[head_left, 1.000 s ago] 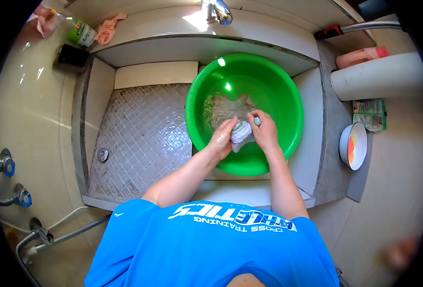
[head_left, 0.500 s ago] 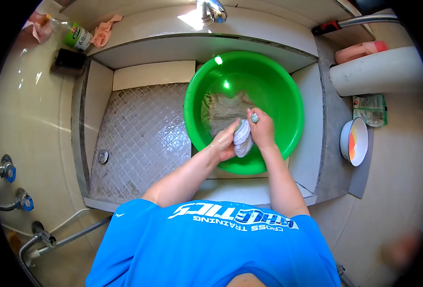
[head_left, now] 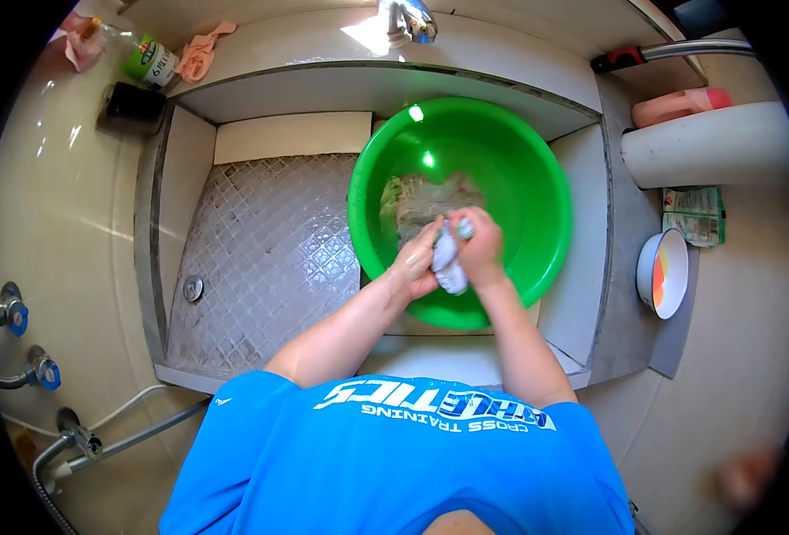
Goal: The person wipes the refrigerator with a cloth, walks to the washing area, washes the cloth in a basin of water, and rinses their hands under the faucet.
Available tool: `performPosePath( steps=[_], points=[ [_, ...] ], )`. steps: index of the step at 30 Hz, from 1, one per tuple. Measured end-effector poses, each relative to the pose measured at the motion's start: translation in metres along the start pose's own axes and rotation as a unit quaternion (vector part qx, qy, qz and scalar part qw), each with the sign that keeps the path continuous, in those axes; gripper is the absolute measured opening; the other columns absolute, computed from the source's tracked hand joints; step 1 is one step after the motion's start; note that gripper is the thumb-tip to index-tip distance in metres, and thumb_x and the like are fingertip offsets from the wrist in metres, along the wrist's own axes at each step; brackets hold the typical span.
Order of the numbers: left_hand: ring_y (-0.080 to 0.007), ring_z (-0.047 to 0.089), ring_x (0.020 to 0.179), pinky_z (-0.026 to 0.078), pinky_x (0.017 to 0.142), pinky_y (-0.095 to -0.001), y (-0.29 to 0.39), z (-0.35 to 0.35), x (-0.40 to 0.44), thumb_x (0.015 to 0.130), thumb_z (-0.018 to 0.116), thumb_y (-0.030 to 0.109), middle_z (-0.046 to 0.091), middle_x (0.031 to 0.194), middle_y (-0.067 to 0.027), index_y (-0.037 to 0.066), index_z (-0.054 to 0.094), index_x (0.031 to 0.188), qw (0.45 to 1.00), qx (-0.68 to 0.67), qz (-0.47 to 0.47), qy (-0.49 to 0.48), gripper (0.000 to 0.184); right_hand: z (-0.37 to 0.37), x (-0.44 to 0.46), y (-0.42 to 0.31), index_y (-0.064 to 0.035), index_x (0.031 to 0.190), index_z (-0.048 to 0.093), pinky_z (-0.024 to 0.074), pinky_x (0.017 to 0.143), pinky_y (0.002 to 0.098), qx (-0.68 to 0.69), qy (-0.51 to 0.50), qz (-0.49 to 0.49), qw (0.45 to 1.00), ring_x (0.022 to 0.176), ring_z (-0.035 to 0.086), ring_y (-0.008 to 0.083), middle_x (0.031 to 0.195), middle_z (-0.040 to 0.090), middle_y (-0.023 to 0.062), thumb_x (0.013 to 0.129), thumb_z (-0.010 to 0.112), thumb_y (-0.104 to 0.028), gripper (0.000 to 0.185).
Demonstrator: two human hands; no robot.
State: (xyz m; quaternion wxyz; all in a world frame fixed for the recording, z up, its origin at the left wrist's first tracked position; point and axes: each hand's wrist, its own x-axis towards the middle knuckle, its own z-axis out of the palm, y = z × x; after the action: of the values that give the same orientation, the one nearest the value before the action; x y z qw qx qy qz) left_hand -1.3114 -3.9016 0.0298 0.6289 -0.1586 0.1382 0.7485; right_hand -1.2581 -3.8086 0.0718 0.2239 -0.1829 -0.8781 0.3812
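Both hands are over a green plastic basin (head_left: 550,192) with water in it. My left hand (head_left: 417,267) is closed around one side of a white cloth (head_left: 449,268), bunched up and green in places. My right hand (head_left: 483,249) grips the same cloth from the other side, a small bit poking out by the thumb. Whether it is a sock or a small towel I cannot make out. Under the water, just beyond my hands, lies a greyish-brown cloth (head_left: 419,207).
The basin stands in a tiled sink (head_left: 261,259) with a drain (head_left: 194,288) at left. A tap (head_left: 405,22) juts out at the back. A white bowl (head_left: 673,281), a green packet (head_left: 693,216) and a pink bottle (head_left: 680,107) are at right. A green-labelled bottle (head_left: 151,62) stands back left.
My right hand has turned over and closed more fully on the white cloth, drawing nearer my left hand. The cloth looks narrower and more twisted. The whole view has shifted slightly.
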Motion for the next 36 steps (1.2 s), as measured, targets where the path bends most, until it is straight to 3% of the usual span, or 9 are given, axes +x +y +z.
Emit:
performPosePath(
  steps=[7,11,13,17,22,25,27,31,36],
  points=[
    [-0.0150,0.044,0.100,0.035,0.083,-0.0464,0.006,0.010,-0.008,0.084,0.053,0.031,0.050,0.101,0.0012,0.018,0.047,0.101,0.952,0.268,0.058,0.135,0.023,-0.056,0.017,-0.001,-0.0029,0.079,0.059,0.0429,0.060,0.0284,0.049,-0.024,0.116,0.992,0.065,0.053,0.0144,0.071,0.056,0.0041,0.069,0.068,-0.023,0.024],
    [-0.0182,0.049,0.096,0.040,0.084,-0.0401,0.007,-0.002,0.000,0.086,0.051,0.024,0.053,0.099,-0.0047,0.012,0.048,0.101,0.968,0.122,0.204,0.077,0.020,-0.068,0.014,-0.007,-0.0015,0.093,0.059,0.0437,0.069,0.0238,0.470,-0.316,0.156,0.809,0.074,0.054,0.0116,0.081,0.058,0.0031,0.072,0.068,-0.018,0.029],
    [-0.0216,0.054,0.095,0.044,0.085,-0.0368,0.008,0.006,-0.003,0.087,0.049,0.022,0.055,0.101,-0.0087,0.009,0.048,0.102,0.988,0.003,0.138,0.067,0.020,-0.057,0.011,0.012,-0.0020,0.102,0.056,0.0433,0.073,0.0240,0.336,-0.214,0.287,0.871,0.078,0.055,0.0106,0.084,0.058,0.0050,0.074,0.066,-0.028,0.039],
    [-0.0227,0.054,0.096,0.044,0.086,-0.0379,0.011,0.008,-0.003,0.086,0.050,0.022,0.054,0.104,-0.0096,0.009,0.047,0.108,0.992,-0.001,0.124,0.032,0.025,-0.033,-0.002,0.032,0.0011,0.099,0.055,0.0424,0.067,0.0207,0.097,-0.130,0.146,0.976,0.075,0.052,0.0073,0.085,0.058,0.0036,0.078,0.062,-0.029,0.038],
    [-0.0210,0.053,0.096,0.044,0.085,-0.0369,0.009,0.004,0.000,0.085,0.052,0.024,0.053,0.104,-0.0087,0.010,0.045,0.111,0.978,0.076,0.165,0.098,0.031,-0.043,0.004,0.035,0.0002,0.087,0.059,0.0410,0.060,0.0250,0.185,-0.221,0.298,0.910,0.067,0.048,0.0083,0.077,0.058,0.0017,0.080,0.059,-0.023,0.025],
    [-0.0201,0.054,0.091,0.045,0.080,-0.0359,0.007,0.004,0.003,0.083,0.054,0.028,0.054,0.101,-0.0080,0.011,0.046,0.110,0.960,0.107,0.177,0.189,0.033,-0.041,0.006,0.000,-0.0008,0.085,0.060,0.0407,0.058,0.0267,0.261,-0.117,0.244,0.927,0.063,0.048,0.0102,0.073,0.058,0.0031,0.079,0.057,-0.020,0.020],
    [-0.0198,0.056,0.087,0.046,0.076,-0.0356,0.008,-0.012,0.006,0.082,0.055,0.030,0.056,0.098,-0.0076,0.013,0.047,0.109,0.951,0.105,0.175,0.233,0.033,-0.025,0.000,-0.035,-0.0016,0.079,0.058,0.0416,0.056,0.0291,0.187,-0.111,0.025,0.976,0.058,0.051,0.0162,0.068,0.056,0.0065,0.076,0.058,-0.016,0.015],
    [-0.0167,0.057,0.073,0.049,0.065,-0.0322,-0.001,-0.019,-0.001,0.082,0.053,0.036,0.057,0.084,-0.0057,0.011,0.050,0.101,0.990,0.090,0.066,0.091,0.032,-0.002,-0.012,-0.055,-0.0016,0.068,0.049,0.0430,0.057,0.0397,0.006,-0.220,-0.083,0.972,0.065,0.052,0.0333,0.067,0.051,0.0154,0.069,0.060,-0.014,0.017],
    [-0.0127,0.058,0.083,0.049,0.070,-0.0295,-0.007,0.022,-0.008,0.090,0.040,0.030,0.057,0.096,-0.0035,0.009,0.046,0.112,0.952,0.275,-0.021,0.129,0.032,-0.002,0.000,-0.001,-0.0015,0.069,0.050,0.0432,0.056,0.0400,-0.067,0.011,0.039,0.997,0.065,0.052,0.0351,0.072,0.054,0.0172,0.073,0.058,-0.014,0.015]
  ],
)
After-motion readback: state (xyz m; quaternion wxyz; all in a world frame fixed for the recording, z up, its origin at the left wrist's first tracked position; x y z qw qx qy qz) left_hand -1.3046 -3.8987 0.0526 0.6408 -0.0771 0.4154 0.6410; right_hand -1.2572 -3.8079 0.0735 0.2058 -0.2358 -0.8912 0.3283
